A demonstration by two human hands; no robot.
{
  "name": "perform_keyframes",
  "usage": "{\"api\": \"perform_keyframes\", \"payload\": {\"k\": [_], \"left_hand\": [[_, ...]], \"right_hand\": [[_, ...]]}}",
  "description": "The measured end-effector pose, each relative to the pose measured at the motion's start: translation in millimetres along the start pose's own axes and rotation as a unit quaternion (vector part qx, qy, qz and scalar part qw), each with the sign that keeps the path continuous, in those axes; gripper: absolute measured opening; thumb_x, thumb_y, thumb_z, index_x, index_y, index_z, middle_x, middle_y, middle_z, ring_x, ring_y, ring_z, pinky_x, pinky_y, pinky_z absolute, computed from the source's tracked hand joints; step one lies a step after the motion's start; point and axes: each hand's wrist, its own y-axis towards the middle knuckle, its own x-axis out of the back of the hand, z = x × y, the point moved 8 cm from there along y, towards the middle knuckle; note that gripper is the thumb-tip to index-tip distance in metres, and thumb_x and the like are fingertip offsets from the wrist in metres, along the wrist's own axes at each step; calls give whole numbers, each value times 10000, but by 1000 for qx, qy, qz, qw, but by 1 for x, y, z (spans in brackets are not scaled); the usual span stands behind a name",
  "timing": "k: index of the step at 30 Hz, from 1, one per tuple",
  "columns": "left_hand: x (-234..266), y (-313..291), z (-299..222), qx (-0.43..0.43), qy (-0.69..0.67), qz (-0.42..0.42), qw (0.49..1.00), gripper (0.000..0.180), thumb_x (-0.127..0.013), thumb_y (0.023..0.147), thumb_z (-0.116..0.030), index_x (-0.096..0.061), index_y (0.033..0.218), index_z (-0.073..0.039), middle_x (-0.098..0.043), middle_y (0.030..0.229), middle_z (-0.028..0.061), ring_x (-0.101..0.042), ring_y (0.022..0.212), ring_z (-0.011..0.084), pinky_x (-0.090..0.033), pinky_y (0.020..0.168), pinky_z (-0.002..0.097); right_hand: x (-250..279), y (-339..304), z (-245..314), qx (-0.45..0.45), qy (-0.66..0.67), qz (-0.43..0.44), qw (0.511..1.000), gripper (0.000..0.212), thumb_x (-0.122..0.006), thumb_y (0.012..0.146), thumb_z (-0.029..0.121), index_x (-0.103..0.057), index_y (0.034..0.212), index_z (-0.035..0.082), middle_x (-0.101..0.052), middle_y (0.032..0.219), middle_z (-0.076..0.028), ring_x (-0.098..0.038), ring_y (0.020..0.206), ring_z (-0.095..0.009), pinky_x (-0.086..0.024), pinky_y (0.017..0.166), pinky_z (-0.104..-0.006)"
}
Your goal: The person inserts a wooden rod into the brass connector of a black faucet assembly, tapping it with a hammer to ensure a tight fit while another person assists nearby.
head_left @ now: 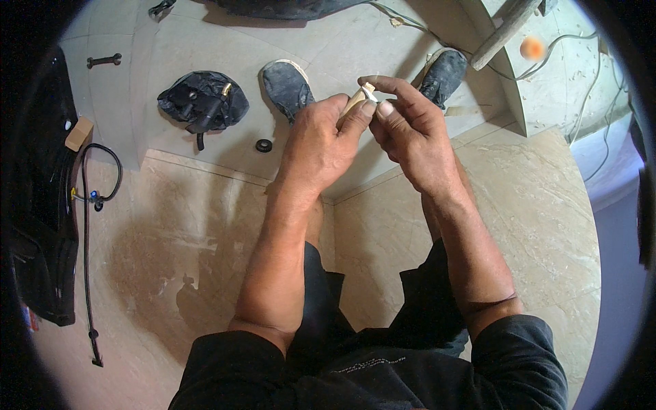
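My left hand (316,140) is closed round a tan, tube-shaped piece (352,106), with the thumb along its side. White material, like a thin strip of tape, wraps the far end of this piece (369,93). My right hand (412,130) closes on that same end, its index finger bent over the tip and its thumb beside the white strip. Both hands are held up between my shoes, above the step. The fingers hide much of the piece, so its exact kind does not show.
A black tap-like fitting (208,119) rests on a black plastic bag at the left. Near it lie a black ring (264,145) and a wrench (104,61). A black hose (87,273) runs down the left side. A wooden handle (507,34) and cables lie at the upper right.
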Motion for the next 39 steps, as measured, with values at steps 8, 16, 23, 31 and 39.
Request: {"api": "perform_keyframes", "payload": {"k": [8,16,23,31,39], "left_hand": [[-3,-3,4,33,-128,72,989,265,-559,1063,-236,-673,1021,-1,-586,743,-20,-468,668,49,-385,580,269],[2,2,7,-2,-41,25,999,412,-579,1039,-337,-613,910,53,-563,698,110,-506,660,191,-439,613,410],[-4,-2,18,111,-190,30,975,378,-603,1057,-353,-628,997,19,-613,749,40,-528,599,144,-452,561,330],[6,-2,10,79,-268,45,959,272,-630,1050,-243,-670,1203,-22,-609,791,-16,-515,615,57,-401,535,214],[6,0,7,38,-192,49,979,303,-727,1002,-225,-711,1213,-8,-611,799,-47,-470,650,27,-355,569,192]], "right_hand": [[-8,0,5,0,34,52,998,381,-548,1065,60,-504,1442,33,-551,771,-10,-476,702,-88,-415,604,-279],[-7,2,1,8,23,24,999,358,-556,1067,72,-542,1422,31,-563,775,-2,-480,705,-90,-435,631,-269],[10,3,11,70,-27,-75,994,395,-510,1078,78,-516,1471,43,-597,809,-23,-527,738,-89,-456,658,-261],[-4,7,8,6,-15,14,1000,493,-530,1071,82,-424,1551,118,-545,728,-3,-472,656,-90,-407,592,-260],[-8,10,1,-44,68,61,995,401,-547,1065,83,-458,1455,101,-513,707,11,-429,620,-72,-334,528,-243]]}}
